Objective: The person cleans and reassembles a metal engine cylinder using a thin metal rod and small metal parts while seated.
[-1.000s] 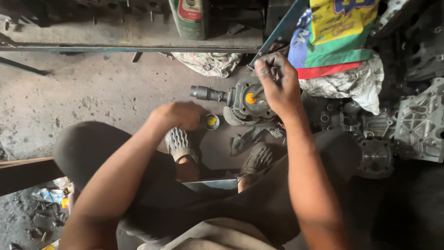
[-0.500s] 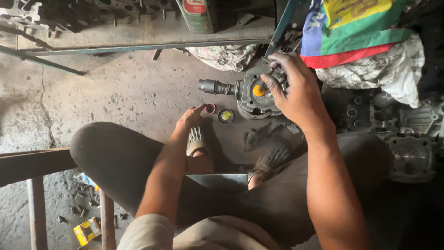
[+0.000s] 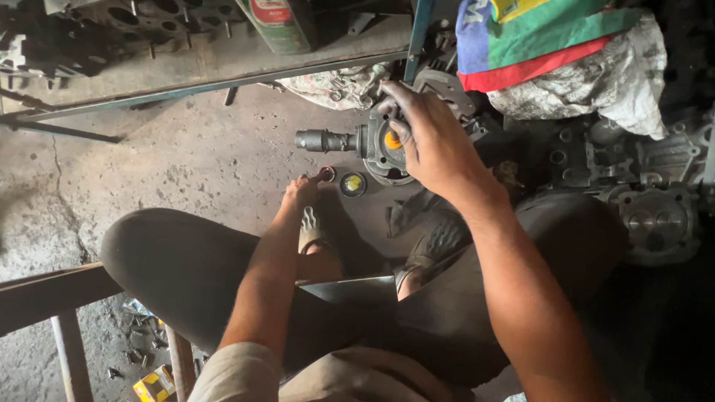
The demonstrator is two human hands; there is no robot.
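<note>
Gripping the grey pump housing (image 3: 376, 141) on the far floor, right hand (image 3: 432, 141) fingers wrapped over it; left hand (image 3: 302, 192), moved leftward since, now pinches small red ring (image 3: 326, 174) beside yellow cap (image 3: 352, 183).

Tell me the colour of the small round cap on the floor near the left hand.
Yellow inside a dark rim; the round cap shows best in the head view.

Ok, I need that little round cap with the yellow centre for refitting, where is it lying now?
In the head view the yellow-centred cap lies on the concrete floor, just below the dark pump housing and right of the left hand and its small red ring.
</note>
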